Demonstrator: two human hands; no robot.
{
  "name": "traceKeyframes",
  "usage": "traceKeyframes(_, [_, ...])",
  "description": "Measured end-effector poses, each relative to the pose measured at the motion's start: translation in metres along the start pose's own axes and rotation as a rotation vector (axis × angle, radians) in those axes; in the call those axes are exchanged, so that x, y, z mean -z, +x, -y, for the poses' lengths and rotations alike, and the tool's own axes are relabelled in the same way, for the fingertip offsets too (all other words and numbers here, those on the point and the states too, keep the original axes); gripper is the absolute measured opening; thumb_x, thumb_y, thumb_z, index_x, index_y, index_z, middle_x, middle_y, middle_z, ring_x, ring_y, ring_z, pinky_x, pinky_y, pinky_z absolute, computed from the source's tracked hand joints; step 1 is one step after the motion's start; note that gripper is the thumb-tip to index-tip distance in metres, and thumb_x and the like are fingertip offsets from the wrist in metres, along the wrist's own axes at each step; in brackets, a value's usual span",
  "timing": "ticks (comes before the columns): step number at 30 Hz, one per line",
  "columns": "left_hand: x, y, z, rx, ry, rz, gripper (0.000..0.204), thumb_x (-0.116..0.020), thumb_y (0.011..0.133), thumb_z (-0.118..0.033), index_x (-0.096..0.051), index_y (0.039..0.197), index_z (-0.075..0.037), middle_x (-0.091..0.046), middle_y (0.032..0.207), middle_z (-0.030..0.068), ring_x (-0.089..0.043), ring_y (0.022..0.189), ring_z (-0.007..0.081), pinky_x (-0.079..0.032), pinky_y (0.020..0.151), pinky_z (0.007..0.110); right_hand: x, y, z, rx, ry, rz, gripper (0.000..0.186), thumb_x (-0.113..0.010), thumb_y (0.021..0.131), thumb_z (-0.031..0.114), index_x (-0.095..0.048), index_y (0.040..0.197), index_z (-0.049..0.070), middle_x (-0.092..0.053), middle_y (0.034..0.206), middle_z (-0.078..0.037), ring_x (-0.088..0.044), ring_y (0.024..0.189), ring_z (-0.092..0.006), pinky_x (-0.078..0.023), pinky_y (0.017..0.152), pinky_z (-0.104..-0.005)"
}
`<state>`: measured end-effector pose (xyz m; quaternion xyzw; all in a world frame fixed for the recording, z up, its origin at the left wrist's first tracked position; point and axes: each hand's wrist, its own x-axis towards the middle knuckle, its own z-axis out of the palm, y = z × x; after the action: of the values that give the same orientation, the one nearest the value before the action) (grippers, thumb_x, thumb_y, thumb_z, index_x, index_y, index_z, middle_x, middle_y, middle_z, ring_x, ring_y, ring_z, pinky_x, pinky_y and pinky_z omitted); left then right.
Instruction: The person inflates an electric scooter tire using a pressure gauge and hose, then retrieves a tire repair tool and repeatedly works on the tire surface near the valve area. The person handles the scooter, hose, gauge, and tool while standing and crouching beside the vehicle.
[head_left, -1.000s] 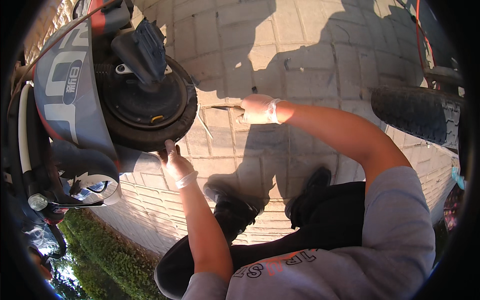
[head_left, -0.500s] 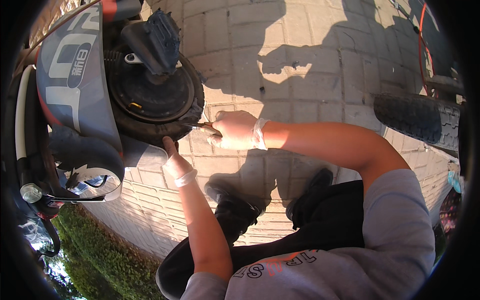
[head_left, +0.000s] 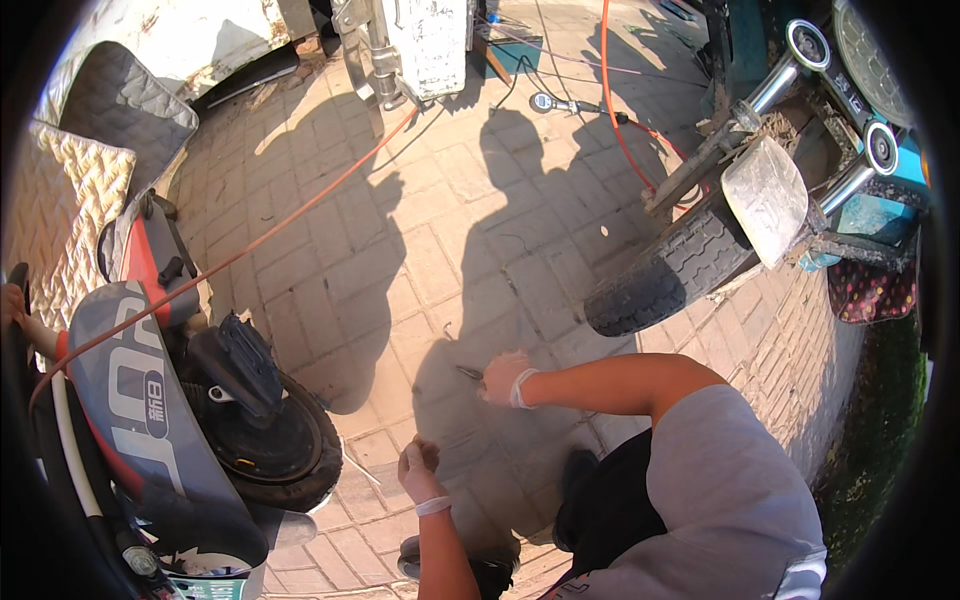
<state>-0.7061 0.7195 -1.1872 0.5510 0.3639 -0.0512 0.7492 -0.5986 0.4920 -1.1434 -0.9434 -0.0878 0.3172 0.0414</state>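
Observation:
My gloved right hand (head_left: pixel 505 378) is closed around a small dark-tipped tool, apparently pliers (head_left: pixel 467 372), held over the paving away from the scooter. Lower and to the left, my gloved left hand (head_left: pixel 418 472) has its fingers curled together; whatever it may pinch is too small to make out. Left of both hands is the scooter's black wheel (head_left: pixel 265 450), with its tyre (head_left: pixel 325 470) around a dark hub. A thin pale strip (head_left: pixel 362 465) shows on the ground beside that tyre. Neither hand touches the wheel.
An orange hose (head_left: pixel 265 235) crosses above the grey scooter panel (head_left: pixel 120 385). Another person's hand (head_left: pixel 14 302) is at the left edge. At right stands a vehicle with a treaded front tyre (head_left: pixel 670 270). A tyre inflator gauge (head_left: pixel 543 102) lies on the paving (head_left: pixel 430 265).
Both hands have come away from the scooter tyre, the right one carrying the tool off to the right. My view has swung upward and right, bringing in the hose, gauge and other vehicle.

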Motion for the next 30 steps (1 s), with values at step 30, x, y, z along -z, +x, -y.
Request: traceKeyframes(30, [0.115, -0.025, -0.053, 0.085, 0.691, 0.142, 0.037, -0.061, 0.093, -0.019, -0.058, 0.123, 0.002, -0.06, 0.122, 0.0136, -0.057, 0.111, 0.0222, -0.045, 0.098, 0.034, 0.284, 0.095, -0.383, -1.156, 0.915, -0.863, 0.085, -0.077, 0.072, 0.027, -0.032, 0.14, 0.006, -0.041, 0.145, -0.008, -0.038, 0.136, -0.0214, -0.03, 0.11, -0.0406])
